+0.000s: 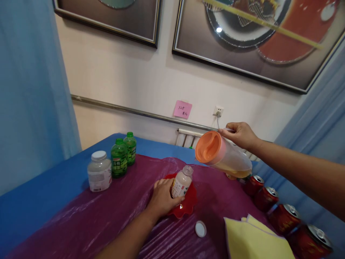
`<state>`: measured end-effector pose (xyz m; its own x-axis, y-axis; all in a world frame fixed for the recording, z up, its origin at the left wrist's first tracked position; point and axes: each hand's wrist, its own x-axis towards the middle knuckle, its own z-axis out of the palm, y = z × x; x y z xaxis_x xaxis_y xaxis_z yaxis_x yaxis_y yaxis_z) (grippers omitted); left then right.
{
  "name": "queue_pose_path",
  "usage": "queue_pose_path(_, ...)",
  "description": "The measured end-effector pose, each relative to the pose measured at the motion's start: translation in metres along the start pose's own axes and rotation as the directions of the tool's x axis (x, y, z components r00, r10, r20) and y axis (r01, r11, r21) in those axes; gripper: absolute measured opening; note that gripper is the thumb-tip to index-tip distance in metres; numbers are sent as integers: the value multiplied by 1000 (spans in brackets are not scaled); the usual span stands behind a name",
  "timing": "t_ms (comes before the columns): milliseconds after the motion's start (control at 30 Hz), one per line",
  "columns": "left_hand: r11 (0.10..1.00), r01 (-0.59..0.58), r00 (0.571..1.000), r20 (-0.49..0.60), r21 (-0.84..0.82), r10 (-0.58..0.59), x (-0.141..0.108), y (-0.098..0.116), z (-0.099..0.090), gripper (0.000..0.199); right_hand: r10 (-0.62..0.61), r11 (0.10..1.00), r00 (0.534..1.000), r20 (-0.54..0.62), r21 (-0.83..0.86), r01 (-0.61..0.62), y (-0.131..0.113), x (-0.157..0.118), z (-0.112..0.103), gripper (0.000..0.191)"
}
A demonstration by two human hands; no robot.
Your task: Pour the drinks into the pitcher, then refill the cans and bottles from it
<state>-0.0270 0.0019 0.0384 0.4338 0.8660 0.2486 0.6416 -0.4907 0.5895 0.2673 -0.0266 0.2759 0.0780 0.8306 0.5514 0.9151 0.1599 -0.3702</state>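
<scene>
My left hand (163, 197) is wrapped round a small clear bottle (181, 182) with a printed label and no cap. The bottle leans a little to the right over a red scalloped dish (191, 201). Up to the right, my right hand (240, 134) grips the handle of a translucent pitcher (234, 157) with an orange lid. The pitcher is tipped, its lid end toward the bottle's mouth, and some yellowish liquid lies along its lower side. Whether any liquid is flowing out, I cannot tell. A white cap (200, 229) lies on the purple plastic sheet (118, 216) near the dish.
Two green bottles (119, 160) and a wide clear jar (99, 172) with a white lid stand at the left. Several red cans (284, 218) line the right edge, beside folded yellow cloths (253, 239). Behind the table are a metal rail (140, 112) and a wall socket (218, 111).
</scene>
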Motion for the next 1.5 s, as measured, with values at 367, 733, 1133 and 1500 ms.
queue_pose_path(367,1000,-13,1000,9,-21,13,-1,0,0,64,10,1000,1000,7,-1,-10,0,0,4,57)
queue_pose_path(733,1000,-6,1000,7,-31,6,-1,4,-1,63,-8,1000,1000,29,-29,9,-1,0,2,55)
queue_pose_path(1133,1000,2,1000,13,-27,-2,-2,6,-3,62,-17,998,1000,21,-60,18,-5,-2,-1,56)
queue_pose_path(1500,1000,7,1000,24,-18,-7,-1,5,-4,62,-29,998,1000,-2,-58,29,-5,-2,-1,56)
